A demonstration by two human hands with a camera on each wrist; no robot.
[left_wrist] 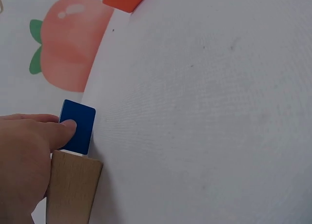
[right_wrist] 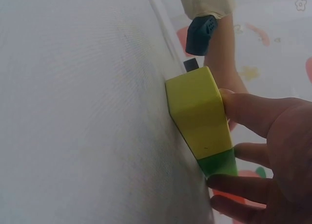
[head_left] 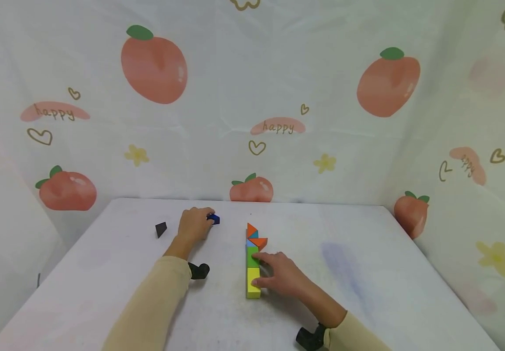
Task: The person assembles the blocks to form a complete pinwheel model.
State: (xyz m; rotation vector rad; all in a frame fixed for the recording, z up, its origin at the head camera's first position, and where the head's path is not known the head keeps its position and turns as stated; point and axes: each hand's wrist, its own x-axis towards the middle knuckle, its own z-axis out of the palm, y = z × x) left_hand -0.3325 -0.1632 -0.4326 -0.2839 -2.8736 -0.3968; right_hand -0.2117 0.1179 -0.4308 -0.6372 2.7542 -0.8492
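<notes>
Eight coloured blocks lay on one white table [head_left: 296,224], with twelve o'clock at its far edge. The left hand [head_left: 194,226] reached towards twelve, nearly closed, its thumb and fingers pinching one dark blue block [head_left: 215,219] at about two o'clock from the knuckles. One black block [head_left: 161,229] lay at nine o'clock from that hand, well apart. In the left wrist view one bare-wood face [left_wrist: 73,190] showed just below the dark blue block; which block it belonged to, I could not tell.

The other six blocks made one row running from six o'clock to twelve: one yellow block [head_left: 253,283] nearest, one green block [head_left: 252,258] touching it, then one light blue piece [head_left: 250,243], one teal piece [head_left: 254,235] and two orange triangular blocks [head_left: 259,242], one jutting out towards three o'clock and one at the far tip. The right hand [head_left: 284,274] was at three o'clock of the row, spread wide and gripping nothing, its thumb against the yellow block and index finger on the green block. Two beige sleeves [head_left: 151,297] and two black wrist mounts [head_left: 199,271] showed. Five leafed peaches [head_left: 154,70] patterned the backdrop [head_left: 217,97].
</notes>
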